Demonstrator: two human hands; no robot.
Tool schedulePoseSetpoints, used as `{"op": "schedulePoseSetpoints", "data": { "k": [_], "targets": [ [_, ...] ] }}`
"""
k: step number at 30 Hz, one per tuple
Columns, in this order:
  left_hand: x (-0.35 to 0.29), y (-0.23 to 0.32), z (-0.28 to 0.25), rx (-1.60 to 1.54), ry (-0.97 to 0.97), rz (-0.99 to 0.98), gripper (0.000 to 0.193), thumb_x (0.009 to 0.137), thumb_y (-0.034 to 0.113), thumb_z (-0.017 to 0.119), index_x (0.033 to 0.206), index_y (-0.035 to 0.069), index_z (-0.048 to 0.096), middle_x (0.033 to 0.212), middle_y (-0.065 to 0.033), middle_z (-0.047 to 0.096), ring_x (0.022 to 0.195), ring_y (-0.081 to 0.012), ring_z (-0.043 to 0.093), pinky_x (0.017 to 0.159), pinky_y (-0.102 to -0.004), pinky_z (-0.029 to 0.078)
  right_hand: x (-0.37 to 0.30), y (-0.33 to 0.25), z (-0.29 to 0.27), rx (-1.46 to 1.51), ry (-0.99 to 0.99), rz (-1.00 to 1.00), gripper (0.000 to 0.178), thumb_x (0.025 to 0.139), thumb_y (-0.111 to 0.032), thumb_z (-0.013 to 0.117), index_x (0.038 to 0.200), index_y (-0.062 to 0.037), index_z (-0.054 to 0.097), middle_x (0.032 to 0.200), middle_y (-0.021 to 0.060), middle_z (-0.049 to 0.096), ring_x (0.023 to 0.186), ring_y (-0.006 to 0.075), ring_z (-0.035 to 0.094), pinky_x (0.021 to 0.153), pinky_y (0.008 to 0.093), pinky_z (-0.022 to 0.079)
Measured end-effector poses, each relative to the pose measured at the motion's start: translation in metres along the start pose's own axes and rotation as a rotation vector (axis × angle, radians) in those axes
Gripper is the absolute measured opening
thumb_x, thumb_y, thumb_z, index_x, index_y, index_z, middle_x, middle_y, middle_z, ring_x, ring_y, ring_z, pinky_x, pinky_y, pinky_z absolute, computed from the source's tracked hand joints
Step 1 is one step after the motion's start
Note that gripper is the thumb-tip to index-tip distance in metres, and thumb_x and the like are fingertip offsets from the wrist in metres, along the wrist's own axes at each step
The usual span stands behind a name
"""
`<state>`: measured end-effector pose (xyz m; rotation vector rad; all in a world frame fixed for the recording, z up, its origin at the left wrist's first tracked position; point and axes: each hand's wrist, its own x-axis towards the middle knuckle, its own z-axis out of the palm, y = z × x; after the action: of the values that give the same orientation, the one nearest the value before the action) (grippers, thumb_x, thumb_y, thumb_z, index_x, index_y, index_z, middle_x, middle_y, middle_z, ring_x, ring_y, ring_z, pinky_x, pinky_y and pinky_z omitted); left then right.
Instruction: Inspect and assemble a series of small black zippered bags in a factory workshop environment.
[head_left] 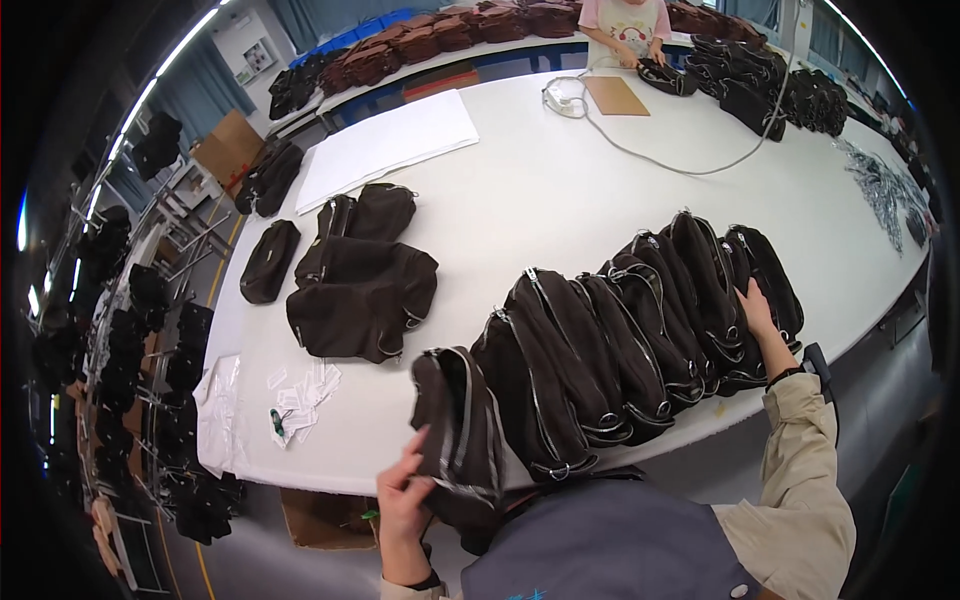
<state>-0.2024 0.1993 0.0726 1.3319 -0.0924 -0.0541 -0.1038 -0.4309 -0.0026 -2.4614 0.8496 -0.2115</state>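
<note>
A row of dark brown zip bags stands on edge along the table's near side, their silver zips facing up. My left hand grips the lower left side of the end zip bag, which gapes open and tilts at the table edge. At the row's right end, my right hand is closed on another zip bag; some of its fingers are hidden between the bags. More dark bags lie piled left of the row, with a single bag beside them.
White paper tags lie near the front left edge. Large white sheets, a brown board and a grey cable spread farther back. Across the table, a person handles a dark bag. Clear plastic wrappers lie far right.
</note>
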Motion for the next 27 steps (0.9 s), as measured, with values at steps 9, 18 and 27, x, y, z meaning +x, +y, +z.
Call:
{"op": "schedulePoseSetpoints", "data": {
  "k": [9,18,27],
  "targets": [
    [0.012,0.018,0.07,0.405,-0.342,-0.257,0.098,0.079,0.045,0.074,0.149,-0.002,0.024,0.127,-0.023,0.059,0.115,-0.0283,0.061,0.102,-0.037,0.042,0.004,0.005,0.009,0.042,0.014,0.02,0.067,0.088,-0.047,0.059,0.131,0.0026,0.046,0.126,0.0296,0.055,0.12,0.0421,0.053,0.099,0.0426,0.043],
    [0.098,0.02,0.125,1.518,-0.946,-0.375,0.06,0.081,0.054,0.06,0.088,-0.006,0.069,0.083,-0.0243,0.068,0.084,-0.0384,0.068,0.077,-0.0426,0.055,-0.005,0.003,0.023,0.061,0.029,-0.039,0.075,0.088,-0.052,0.058,0.134,0.0056,0.042,0.126,0.0322,0.054,0.117,0.0446,0.053,0.099,0.0447,0.042],
    [0.076,0.052,0.064,1.446,-0.472,-0.11,0.031,0.083,0.029,0.058,0.1,0.005,0.068,0.073,-0.0224,0.066,0.072,-0.0406,0.065,0.07,-0.0488,0.052,-0.01,-0.008,0.005,0.02,0.072,0.059,0.064,0.088,-0.048,0.058,0.126,0.0025,0.049,0.117,0.0303,0.06,0.112,0.0443,0.057,0.094,0.0457,0.046]
  ]
}}
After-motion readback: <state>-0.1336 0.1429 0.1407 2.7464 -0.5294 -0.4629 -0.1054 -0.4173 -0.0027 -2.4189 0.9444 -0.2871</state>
